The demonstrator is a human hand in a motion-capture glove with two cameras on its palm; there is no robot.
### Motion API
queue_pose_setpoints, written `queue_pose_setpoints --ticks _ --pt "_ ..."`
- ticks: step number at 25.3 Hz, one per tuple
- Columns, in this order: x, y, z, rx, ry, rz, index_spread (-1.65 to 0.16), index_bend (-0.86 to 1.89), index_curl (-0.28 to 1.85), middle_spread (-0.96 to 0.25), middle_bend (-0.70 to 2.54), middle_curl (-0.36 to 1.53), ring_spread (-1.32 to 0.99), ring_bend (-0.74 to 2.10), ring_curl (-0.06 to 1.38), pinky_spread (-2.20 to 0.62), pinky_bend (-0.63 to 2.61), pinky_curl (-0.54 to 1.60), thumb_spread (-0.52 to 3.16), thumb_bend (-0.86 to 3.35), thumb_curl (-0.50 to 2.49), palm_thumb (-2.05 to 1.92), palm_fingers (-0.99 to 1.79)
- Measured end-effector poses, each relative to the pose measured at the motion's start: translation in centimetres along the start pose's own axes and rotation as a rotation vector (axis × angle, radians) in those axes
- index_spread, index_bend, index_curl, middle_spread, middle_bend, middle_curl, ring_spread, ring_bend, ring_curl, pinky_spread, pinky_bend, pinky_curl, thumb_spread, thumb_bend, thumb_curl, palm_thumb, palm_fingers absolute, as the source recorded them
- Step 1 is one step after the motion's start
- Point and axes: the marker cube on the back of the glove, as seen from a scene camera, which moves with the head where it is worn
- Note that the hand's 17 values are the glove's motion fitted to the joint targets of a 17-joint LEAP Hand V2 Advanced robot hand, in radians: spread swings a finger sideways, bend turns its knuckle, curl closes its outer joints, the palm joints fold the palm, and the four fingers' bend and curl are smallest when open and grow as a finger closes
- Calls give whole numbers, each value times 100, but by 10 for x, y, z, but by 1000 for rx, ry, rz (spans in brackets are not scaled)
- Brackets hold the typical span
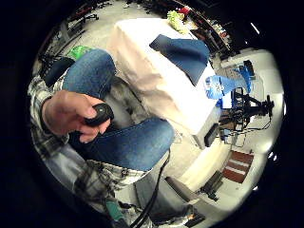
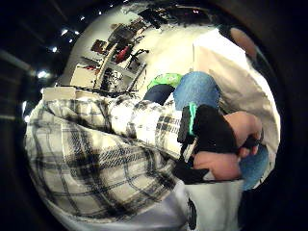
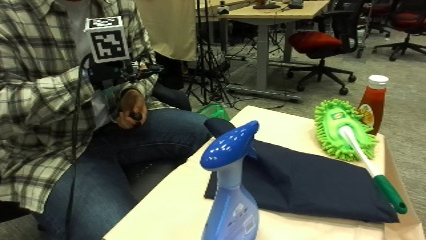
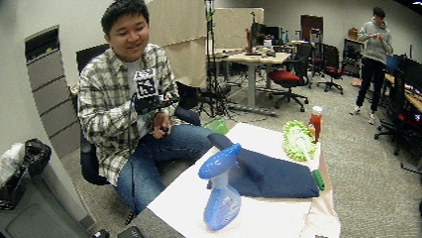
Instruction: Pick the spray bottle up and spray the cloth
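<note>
Grey carpet floor (image 3: pixel 399 90), desks (image 3: pixel 273 12), red-seated office chairs (image 3: pixel 319 42).

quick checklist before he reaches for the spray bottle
1. Spray bottle stands upright on the table, nothing gripping it: ok.
2. Dark blue cloth lies flat beside the bottle, most of it uncovered, ready to be sprayed: ok.
3. Gloved right hand is raised at the person's chest, away from the table, not at the bottle: not ok.
4. Whether its fingers are free to grasp: cannot tell.
5. Bare left hand holds a small black object over the lap, clear of the table: ok.
6. Green duster and sauce bottle sit at the far side of the cloth, not between the person and the spray bottle: ok.
</note>
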Motion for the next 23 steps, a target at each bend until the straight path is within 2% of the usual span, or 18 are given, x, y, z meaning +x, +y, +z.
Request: queue_pose_setpoints --ticks 7,16,21,23 --pt "-1 0 3 -16 7 20 -27 42 20 -7 27 13 4 21 8 11 15 7 80 32 15 47 25" --pt "7 2 4 -13 0 41 -32 41 26 -9 27 20 5 21 13 13 15 10 109 31 22 49 23" --pt "37 7 3 -1 -34 158 -33 40 29 -9 27 22 5 21 14 14 15 11 117 29 25 50 22" --pt "56 11 3 13 -58 231 -33 34 28 -8 21 22 4 29 17 15 21 14 120 28 27 50 29"
